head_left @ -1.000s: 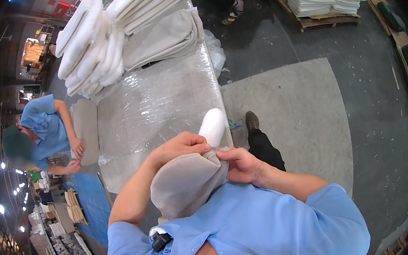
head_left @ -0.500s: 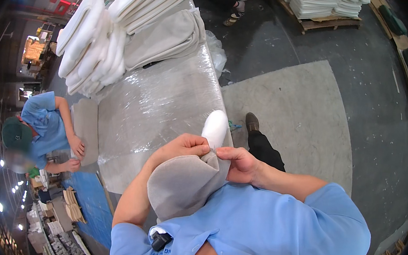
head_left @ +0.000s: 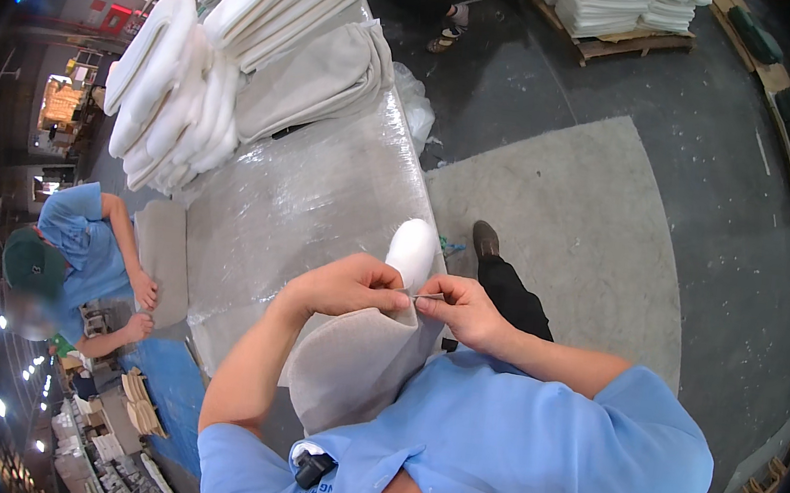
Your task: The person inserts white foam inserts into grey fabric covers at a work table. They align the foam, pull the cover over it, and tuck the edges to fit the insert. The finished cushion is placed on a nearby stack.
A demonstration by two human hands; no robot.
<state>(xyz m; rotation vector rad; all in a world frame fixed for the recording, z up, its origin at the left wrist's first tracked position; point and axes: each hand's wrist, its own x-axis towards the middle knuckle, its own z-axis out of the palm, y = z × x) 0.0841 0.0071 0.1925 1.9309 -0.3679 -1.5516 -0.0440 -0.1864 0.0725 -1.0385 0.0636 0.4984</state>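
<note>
A grey fabric cover (head_left: 350, 357) hangs against my front, with white padding (head_left: 412, 250) sticking out of its far end. My left hand (head_left: 357, 284) pinches the cover's edge between thumb and fingers. Just to the right, my right hand (head_left: 463, 310) pinches the same edge, its fingertips close to the left ones. What exactly lies between the fingertips is too small to make out. Both hands are above the near right edge of the plastic-wrapped table (head_left: 285, 196).
White folded padding (head_left: 158, 77) and grey covers (head_left: 320, 85) are stacked at the table's far end. On the left, a co-worker (head_left: 86, 253) handles another grey cushion (head_left: 161, 251). A pallet of white sheets (head_left: 607, 14) stands on the floor at the far right.
My right hand has turned from an extended thumb to a pinch at the cover's edge. The cover's lower part has shifted slightly, and my left elbow has moved outward.
</note>
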